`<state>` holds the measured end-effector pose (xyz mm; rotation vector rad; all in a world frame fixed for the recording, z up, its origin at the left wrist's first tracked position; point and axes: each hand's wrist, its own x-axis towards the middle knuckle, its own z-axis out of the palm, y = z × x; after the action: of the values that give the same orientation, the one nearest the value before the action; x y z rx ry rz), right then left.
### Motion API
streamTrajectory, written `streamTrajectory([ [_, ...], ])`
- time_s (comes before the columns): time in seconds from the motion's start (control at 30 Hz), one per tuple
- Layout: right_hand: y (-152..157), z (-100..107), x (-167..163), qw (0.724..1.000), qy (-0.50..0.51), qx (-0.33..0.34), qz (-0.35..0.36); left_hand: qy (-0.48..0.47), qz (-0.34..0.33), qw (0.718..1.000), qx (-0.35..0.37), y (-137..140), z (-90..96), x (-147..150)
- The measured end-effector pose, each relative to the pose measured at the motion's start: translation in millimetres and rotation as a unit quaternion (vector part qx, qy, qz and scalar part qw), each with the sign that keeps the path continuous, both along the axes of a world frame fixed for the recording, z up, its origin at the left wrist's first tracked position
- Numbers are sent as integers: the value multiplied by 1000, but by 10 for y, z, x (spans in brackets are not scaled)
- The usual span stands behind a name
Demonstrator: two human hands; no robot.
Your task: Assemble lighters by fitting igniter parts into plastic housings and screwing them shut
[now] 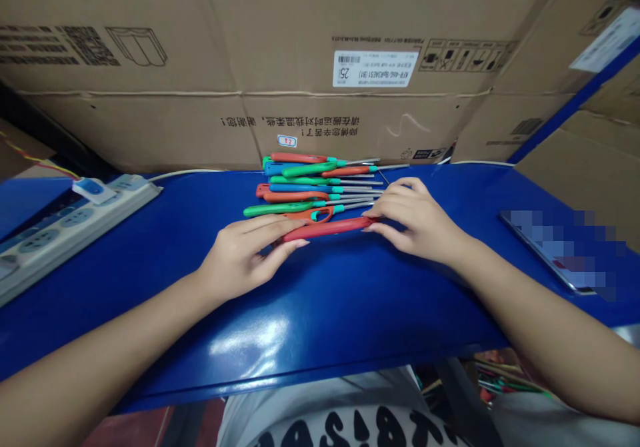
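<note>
Between my two hands is a red long-necked lighter (pixel 327 228), held level just above the blue table (pixel 345 314). My left hand (pixel 250 250) pinches its left end between thumb and fingers. At the other end, the fingertips of my right hand (pixel 413 220) close on the lighter and hide its tip. Right behind it lies a pile of similar lighters (pixel 300 188) with green, blue, red and orange handles. Their metal necks point to the right, and my right fingers are close to some of them.
A large cardboard sheet (pixel 280 67) with printing stands along the table's back. On the left lies a white power strip (pixel 75 224) with a plug (pixel 94 190) in it. A phone (pixel 545 250) rests at the right. More lighters (pixel 505 384) show below the table's front edge.
</note>
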<state>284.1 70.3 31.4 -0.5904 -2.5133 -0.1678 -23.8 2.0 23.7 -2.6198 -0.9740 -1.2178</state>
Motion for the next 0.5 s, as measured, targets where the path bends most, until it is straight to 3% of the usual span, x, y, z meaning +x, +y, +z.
streamTrajectory([
  [0.23, -120, 36, -94, 995, -33, 86, -20, 42, 22, 998, -28, 34, -23, 3],
  [0.5, -323, -102, -368, 992, -76, 101, -14, 172, 40, 980, -89, -145, -99, 191],
])
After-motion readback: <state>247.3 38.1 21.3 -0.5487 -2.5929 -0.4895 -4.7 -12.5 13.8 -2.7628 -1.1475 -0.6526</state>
